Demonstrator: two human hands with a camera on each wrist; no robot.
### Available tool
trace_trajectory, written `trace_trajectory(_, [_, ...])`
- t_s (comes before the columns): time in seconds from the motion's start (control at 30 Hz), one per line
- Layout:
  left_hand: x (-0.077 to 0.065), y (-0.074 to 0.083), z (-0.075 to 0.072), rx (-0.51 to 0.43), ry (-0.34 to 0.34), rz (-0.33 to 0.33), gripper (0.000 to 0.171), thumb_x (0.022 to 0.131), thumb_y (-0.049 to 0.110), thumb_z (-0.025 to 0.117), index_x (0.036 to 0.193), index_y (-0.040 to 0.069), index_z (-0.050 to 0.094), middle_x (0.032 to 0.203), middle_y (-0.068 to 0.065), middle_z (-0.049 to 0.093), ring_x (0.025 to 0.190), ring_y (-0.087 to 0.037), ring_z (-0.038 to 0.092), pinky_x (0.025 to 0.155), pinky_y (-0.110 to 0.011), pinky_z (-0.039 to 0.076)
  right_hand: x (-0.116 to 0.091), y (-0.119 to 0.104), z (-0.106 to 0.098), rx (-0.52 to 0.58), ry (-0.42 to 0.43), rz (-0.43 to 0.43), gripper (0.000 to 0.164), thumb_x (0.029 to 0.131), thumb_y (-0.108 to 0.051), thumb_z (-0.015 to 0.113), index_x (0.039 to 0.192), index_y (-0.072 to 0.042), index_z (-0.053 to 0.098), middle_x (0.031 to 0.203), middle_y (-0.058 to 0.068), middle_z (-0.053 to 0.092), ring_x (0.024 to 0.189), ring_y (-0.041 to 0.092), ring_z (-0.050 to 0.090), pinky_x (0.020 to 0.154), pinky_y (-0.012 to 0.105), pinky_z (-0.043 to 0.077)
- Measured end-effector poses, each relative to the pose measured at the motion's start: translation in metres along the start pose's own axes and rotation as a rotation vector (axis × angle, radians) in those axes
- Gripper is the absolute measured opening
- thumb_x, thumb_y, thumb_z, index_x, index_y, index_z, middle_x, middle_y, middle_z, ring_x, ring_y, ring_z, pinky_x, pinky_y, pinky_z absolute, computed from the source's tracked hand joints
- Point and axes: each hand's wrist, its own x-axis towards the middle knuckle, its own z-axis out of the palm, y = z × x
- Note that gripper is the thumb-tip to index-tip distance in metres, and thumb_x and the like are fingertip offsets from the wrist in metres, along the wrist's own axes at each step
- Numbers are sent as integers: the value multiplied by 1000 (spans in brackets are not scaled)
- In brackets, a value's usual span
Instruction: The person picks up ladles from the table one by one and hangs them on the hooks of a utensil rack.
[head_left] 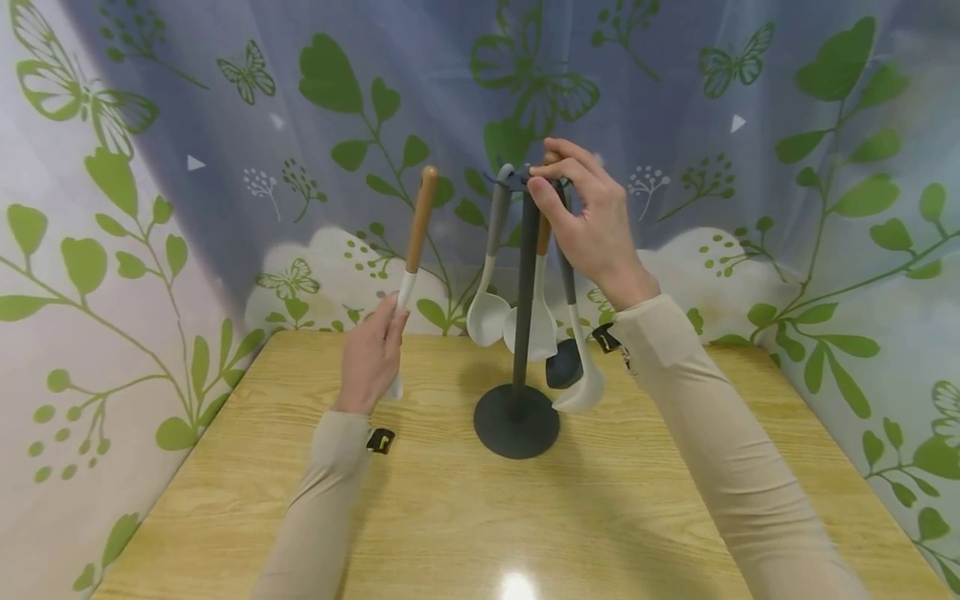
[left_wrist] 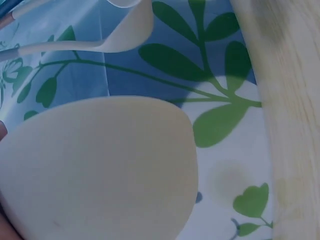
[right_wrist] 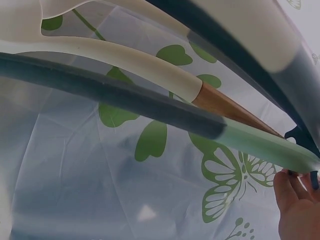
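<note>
My left hand (head_left: pixel 371 354) grips a white spatula with a wooden handle (head_left: pixel 422 221) by its white shaft, handle upward, left of the stand. Its broad white blade (left_wrist: pixel 100 165) fills much of the left wrist view. My right hand (head_left: pixel 588 217) is at the top of a dark utensil stand (head_left: pixel 522 333), its thumb and fingertips pinching the stand's hooked top. From the hooks hang a grey-handled white ladle (head_left: pixel 489 317), a white utensil with a wooden handle (right_wrist: pixel 220 102), a black-headed utensil (head_left: pixel 564 367) and another white ladle (head_left: pixel 583 390).
The stand's round base (head_left: pixel 517 437) rests on a wood-grain table (head_left: pixel 442 517). A curtain with leaves and butterflies (head_left: pixel 420 75) rises along the table's back and sides. Both wrists carry small black devices (head_left: pixel 381 440).
</note>
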Motion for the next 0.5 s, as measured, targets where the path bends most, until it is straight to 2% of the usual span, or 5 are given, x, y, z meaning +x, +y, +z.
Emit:
trace_trajectory(0.23, [8, 7, 2, -18, 8, 32, 27, 102, 25, 43, 121, 10, 56, 60, -3, 49, 44, -16, 38, 37, -33, 34, 1, 0, 0, 0, 4, -6, 24, 94, -14, 56, 106, 5, 66, 136, 19, 51, 121, 25, 47, 103, 35, 40])
trace_trajectory(0.5, [11, 16, 0, -68, -24, 34, 26, 102, 25, 43, 120, 11, 56, 62, -3, 52, 44, -15, 41, 36, -33, 37, 0, 0, -1, 3, -6, 12, 24, 94, -13, 56, 107, 4, 66, 137, 18, 50, 121, 23, 47, 103, 35, 40])
